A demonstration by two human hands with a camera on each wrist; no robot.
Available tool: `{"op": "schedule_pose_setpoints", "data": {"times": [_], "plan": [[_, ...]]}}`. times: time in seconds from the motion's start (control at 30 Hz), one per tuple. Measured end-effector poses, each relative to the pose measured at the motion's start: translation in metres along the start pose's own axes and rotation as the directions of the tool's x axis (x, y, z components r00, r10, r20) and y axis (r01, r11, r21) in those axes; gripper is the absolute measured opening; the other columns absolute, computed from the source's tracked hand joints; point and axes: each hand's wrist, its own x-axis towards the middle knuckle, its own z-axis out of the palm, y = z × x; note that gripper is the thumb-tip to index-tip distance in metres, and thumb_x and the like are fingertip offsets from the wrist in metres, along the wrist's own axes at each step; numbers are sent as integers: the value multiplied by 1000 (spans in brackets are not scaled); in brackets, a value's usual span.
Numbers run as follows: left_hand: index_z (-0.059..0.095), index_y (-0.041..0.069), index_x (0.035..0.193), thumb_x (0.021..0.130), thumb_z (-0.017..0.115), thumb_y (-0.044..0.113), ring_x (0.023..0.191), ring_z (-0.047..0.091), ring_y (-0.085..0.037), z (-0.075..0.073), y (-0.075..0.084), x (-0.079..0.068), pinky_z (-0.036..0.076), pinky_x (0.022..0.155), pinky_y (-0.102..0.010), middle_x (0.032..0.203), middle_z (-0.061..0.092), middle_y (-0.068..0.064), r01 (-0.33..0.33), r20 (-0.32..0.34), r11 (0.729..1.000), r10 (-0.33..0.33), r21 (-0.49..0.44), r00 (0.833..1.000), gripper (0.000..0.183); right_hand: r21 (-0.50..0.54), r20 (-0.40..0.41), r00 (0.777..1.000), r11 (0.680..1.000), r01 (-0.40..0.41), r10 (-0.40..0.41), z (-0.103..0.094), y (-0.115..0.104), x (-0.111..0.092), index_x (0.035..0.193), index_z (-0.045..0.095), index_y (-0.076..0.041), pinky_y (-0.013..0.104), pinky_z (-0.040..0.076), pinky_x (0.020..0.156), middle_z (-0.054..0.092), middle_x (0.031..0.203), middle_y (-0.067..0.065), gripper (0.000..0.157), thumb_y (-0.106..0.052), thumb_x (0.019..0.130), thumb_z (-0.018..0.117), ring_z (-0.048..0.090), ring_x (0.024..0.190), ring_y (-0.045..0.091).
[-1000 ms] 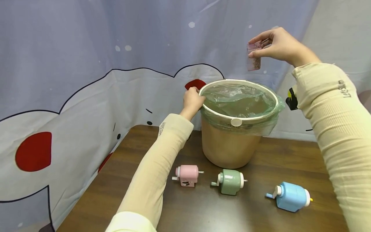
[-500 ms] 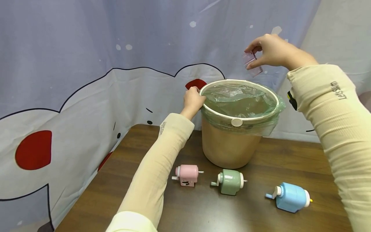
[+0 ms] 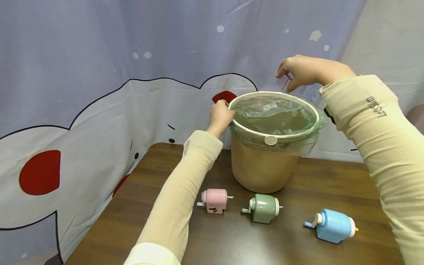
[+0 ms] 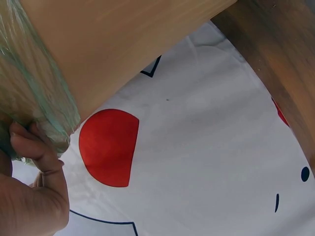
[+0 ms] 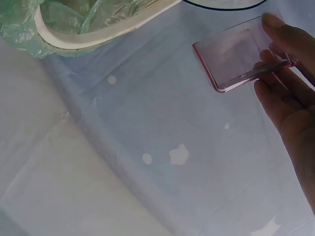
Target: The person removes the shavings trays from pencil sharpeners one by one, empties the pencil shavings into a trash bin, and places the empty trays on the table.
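Observation:
My left hand (image 3: 221,115) grips the left rim of a tan trash bin (image 3: 261,167). In the left wrist view, its fingers curl over the edge of the green plastic liner (image 4: 42,73). Above the bin's back right rim, my right hand (image 3: 306,70) pinches a small clear pink box (image 5: 236,54), apparently a pencil sharpener's shavings drawer. The right wrist view shows the box tilted between thumb and fingers, its see-through walls showing no shavings. The liner hangs over the white rim all round. The bin's bottom is hidden.
On the brown wooden table (image 3: 212,243) stand a pink crank pencil sharpener (image 3: 216,199), a green one (image 3: 265,209) and a blue one (image 3: 334,225), in front of the bin. A printed cloth (image 3: 99,117) hangs behind and at the left.
My right hand has come down and slightly left toward the bin, tipping the pink box over from upright. Brown shavings seen in it earlier no longer show. My left hand stays on the rim.

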Motion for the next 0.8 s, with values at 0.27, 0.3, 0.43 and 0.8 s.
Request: {"op": "schedule_pose_setpoints", "data": {"times": [0.27,0.3,0.43,0.8], "plan": [[67,0,94,82,65,12,92,66,-29,2,-1,0,53,79,-36,96,70,-14,4,-5,1000,-4,-4,1000,17,-31,-7,998,997,70,-70,2,-9,3,110,59,17,51,46,88,57,115,34,50,-4,69,77,58,99,43],[67,0,94,82,65,12,92,66,-30,2,-1,0,53,79,-37,96,70,-14,5,-7,1000,-5,-6,1000,17,-28,-13,997,997,73,-74,2,-9,3,110,59,17,51,47,87,57,114,33,50,-4,68,77,59,97,42],[66,2,96,82,65,14,92,65,-30,1,-1,1,52,80,-37,97,70,-13,6,-8,1000,-6,14,1000,18,-12,-44,996,997,74,-75,2,-11,2,108,60,15,49,47,82,60,108,29,48,-5,68,78,59,90,38],[65,6,104,85,62,21,91,65,-29,-1,-4,4,53,77,-37,100,69,-10,28,18,998,-29,54,999,24,26,-82,995,998,52,-50,2,-10,-5,116,57,13,49,46,85,55,113,28,52,-6,71,78,55,97,38]]}}
